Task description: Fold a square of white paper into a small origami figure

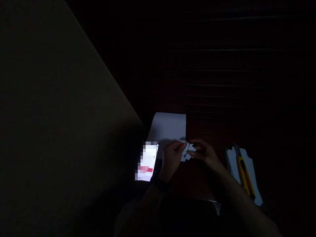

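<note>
The scene is very dark. My left hand [172, 158] and my right hand [206, 155] meet over a small folded white paper piece [187, 153]. Both hands pinch it between fingers and thumb, the left at its left edge, the right at its right edge. A dark band circles my left wrist. Behind the hands a larger white sheet of paper [170, 128] lies flat on the dark surface.
A lit phone screen [147, 162] lies just left of my left hand. At the right a yellow utility knife [244, 172] rests on white paper pieces [249, 164]. A large pale board or wall [49, 115] fills the left side.
</note>
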Demonstrator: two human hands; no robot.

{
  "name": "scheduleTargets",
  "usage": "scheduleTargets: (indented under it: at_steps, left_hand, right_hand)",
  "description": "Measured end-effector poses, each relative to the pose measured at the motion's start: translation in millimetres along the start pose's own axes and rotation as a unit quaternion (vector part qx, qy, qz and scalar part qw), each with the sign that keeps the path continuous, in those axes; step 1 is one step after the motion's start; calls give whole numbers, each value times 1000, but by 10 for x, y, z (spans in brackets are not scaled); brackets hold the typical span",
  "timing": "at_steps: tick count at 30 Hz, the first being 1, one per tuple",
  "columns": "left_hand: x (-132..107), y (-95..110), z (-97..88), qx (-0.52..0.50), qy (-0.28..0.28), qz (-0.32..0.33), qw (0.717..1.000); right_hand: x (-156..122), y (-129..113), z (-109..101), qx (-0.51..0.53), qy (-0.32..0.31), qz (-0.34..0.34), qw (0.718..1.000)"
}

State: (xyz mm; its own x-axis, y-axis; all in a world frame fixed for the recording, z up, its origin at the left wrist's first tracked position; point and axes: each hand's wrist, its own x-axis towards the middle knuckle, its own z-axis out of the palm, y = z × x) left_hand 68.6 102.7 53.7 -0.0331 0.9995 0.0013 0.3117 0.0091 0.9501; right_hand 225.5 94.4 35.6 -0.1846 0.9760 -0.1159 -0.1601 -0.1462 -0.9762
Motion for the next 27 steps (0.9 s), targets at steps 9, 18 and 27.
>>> scheduleTargets:
  at_steps: [9, 18, 27]
  left_hand:
    - [32, 7, -28, -96, 11, -43, 994]
    - [47, -34, -10, -92, 25, -54, 994]
    - [50, -57, 12, -117, 21, -61, 991]
  right_hand:
    - [-13, -59, 51, -200, -18, -137, 970]
    - [-44, -23, 55, -313, 27, -223, 923]
    - [-27, -17, 43, -358, 7, -262, 896]
